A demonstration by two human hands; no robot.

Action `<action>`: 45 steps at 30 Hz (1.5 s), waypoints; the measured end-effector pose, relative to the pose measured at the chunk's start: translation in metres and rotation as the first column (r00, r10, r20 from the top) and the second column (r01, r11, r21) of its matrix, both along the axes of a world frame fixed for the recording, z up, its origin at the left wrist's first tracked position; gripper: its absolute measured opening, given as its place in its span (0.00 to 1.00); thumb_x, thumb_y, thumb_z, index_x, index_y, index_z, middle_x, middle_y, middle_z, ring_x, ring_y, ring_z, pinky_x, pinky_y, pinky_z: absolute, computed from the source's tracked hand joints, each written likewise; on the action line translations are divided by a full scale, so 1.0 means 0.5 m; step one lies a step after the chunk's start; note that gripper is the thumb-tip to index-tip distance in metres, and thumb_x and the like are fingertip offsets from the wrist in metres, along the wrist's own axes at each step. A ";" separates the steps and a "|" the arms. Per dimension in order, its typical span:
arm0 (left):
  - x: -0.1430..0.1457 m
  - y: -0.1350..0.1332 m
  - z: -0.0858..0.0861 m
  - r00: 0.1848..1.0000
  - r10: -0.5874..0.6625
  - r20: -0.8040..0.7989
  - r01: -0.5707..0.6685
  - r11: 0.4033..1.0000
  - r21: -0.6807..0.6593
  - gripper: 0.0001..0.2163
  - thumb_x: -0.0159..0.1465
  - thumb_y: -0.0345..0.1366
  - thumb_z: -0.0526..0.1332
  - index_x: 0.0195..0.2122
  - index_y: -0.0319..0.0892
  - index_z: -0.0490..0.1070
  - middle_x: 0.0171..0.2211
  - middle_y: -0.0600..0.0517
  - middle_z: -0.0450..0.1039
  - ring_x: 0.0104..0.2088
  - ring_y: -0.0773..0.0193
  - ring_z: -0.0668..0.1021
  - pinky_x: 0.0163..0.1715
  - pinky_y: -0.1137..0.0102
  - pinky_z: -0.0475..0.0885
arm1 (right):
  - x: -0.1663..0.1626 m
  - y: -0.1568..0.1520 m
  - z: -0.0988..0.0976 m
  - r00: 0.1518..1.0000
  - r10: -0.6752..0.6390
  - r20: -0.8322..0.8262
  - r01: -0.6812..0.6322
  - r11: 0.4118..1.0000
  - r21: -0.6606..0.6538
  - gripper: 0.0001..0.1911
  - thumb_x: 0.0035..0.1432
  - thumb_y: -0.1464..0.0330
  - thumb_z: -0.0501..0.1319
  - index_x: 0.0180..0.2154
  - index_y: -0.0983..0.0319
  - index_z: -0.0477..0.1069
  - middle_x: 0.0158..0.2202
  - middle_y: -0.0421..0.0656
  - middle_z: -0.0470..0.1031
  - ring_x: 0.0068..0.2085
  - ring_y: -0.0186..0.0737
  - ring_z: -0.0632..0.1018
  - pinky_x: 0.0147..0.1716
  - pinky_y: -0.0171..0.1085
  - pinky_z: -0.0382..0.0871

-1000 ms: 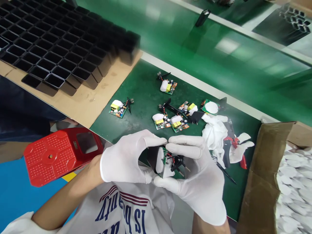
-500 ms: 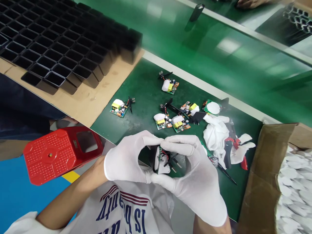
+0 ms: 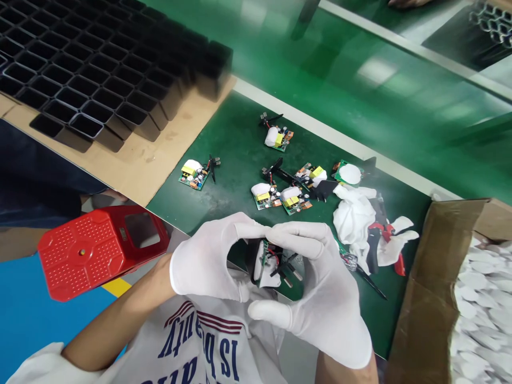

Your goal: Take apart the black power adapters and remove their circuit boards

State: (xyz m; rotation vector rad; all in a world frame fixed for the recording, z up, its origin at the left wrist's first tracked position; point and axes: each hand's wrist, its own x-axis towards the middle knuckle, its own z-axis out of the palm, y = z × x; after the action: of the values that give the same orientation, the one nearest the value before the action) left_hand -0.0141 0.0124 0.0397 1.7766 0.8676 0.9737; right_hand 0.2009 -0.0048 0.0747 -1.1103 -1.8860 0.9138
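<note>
Between my gloved hands is a black plastic casing (image 3: 250, 261) with a circuit board (image 3: 262, 258) partly inside it. A white pad (image 3: 269, 273), red and black wires and a black plug piece with metal prongs (image 3: 287, 280) stick out on the right. My left hand (image 3: 212, 258) grips the casing from the left, thumb and fingers at its top and bottom. My right hand (image 3: 320, 293) curves around the open side. Its fingertips touch the upper edge, while its thumb stands apart below. Several circuit boards with plug pieces (image 3: 262, 196) lie on the green table (image 3: 232, 128) beyond.
Rows of black casings (image 3: 132, 114) stand on cardboard at the far left. To the right are a crumpled white glove (image 3: 354, 213), red-and-black pliers (image 3: 375, 240), a dark pointed tool (image 3: 370, 280) and a cardboard box (image 3: 424, 298) of white pads. A red stool (image 3: 88, 250) stands at lower left.
My right thumb has come away from the casing's lower edge, widening that hand. The board and prongs have shifted slightly; my left hand keeps its grip.
</note>
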 end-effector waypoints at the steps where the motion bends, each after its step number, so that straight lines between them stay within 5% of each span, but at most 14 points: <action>1: 0.000 -0.001 -0.002 1.000 0.000 -0.005 0.000 1.000 -0.015 0.31 0.52 0.40 0.78 0.58 0.46 0.74 0.51 0.48 0.81 0.45 0.55 0.85 0.46 0.62 0.83 | 0.001 0.000 -0.002 1.000 -0.001 0.022 0.001 1.000 0.005 0.38 0.52 0.61 0.82 0.61 0.53 0.72 0.55 0.46 0.73 0.56 0.50 0.77 0.56 0.48 0.79; 9: -0.007 0.002 -0.018 0.999 -0.034 -0.029 0.036 0.996 0.083 0.36 0.53 0.34 0.76 0.64 0.48 0.69 0.55 0.46 0.80 0.52 0.52 0.84 0.51 0.59 0.82 | 0.001 -0.010 0.003 0.998 -0.037 0.048 0.030 0.990 0.138 0.32 0.54 0.66 0.80 0.59 0.52 0.75 0.50 0.45 0.79 0.49 0.52 0.81 0.48 0.51 0.82; 15: -0.014 0.008 -0.007 0.998 0.004 -0.068 -0.007 0.999 -0.044 0.33 0.48 0.27 0.69 0.59 0.45 0.75 0.51 0.47 0.81 0.47 0.54 0.85 0.50 0.60 0.82 | 0.009 -0.036 0.048 0.949 -0.253 -0.186 0.277 0.954 0.112 0.24 0.61 0.53 0.74 0.56 0.51 0.80 0.43 0.49 0.80 0.44 0.60 0.80 0.46 0.62 0.80; 20: -0.010 0.004 0.007 1.000 -0.002 -0.021 0.001 0.999 -0.042 0.35 0.48 0.27 0.70 0.60 0.48 0.74 0.51 0.48 0.81 0.47 0.53 0.85 0.48 0.60 0.82 | 0.015 -0.030 0.035 0.974 -0.075 -0.211 0.077 0.997 -0.001 0.32 0.54 0.59 0.80 0.60 0.53 0.78 0.47 0.48 0.82 0.48 0.57 0.82 0.49 0.57 0.80; 28: -0.017 -0.005 0.002 0.997 -0.071 0.023 0.073 0.994 -0.082 0.40 0.46 0.31 0.77 0.63 0.48 0.73 0.54 0.47 0.80 0.50 0.50 0.84 0.51 0.58 0.82 | 0.011 -0.023 0.027 0.985 -0.042 -0.168 0.033 0.998 -0.059 0.35 0.54 0.61 0.81 0.62 0.52 0.76 0.51 0.44 0.81 0.51 0.50 0.81 0.53 0.48 0.79; 45: -0.014 -0.004 0.010 0.999 -0.050 0.007 0.050 0.997 -0.065 0.37 0.47 0.29 0.73 0.62 0.47 0.75 0.53 0.48 0.81 0.46 0.54 0.85 0.47 0.61 0.83 | 0.008 -0.008 0.031 0.996 0.001 -0.093 -0.002 1.000 -0.010 0.35 0.54 0.67 0.81 0.61 0.52 0.76 0.50 0.42 0.82 0.49 0.48 0.82 0.50 0.46 0.80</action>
State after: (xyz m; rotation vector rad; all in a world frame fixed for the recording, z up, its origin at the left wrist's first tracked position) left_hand -0.0209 0.0106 0.0446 1.7315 0.8387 0.9074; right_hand 0.2049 -0.0090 0.0901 -1.0542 -1.8084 0.9611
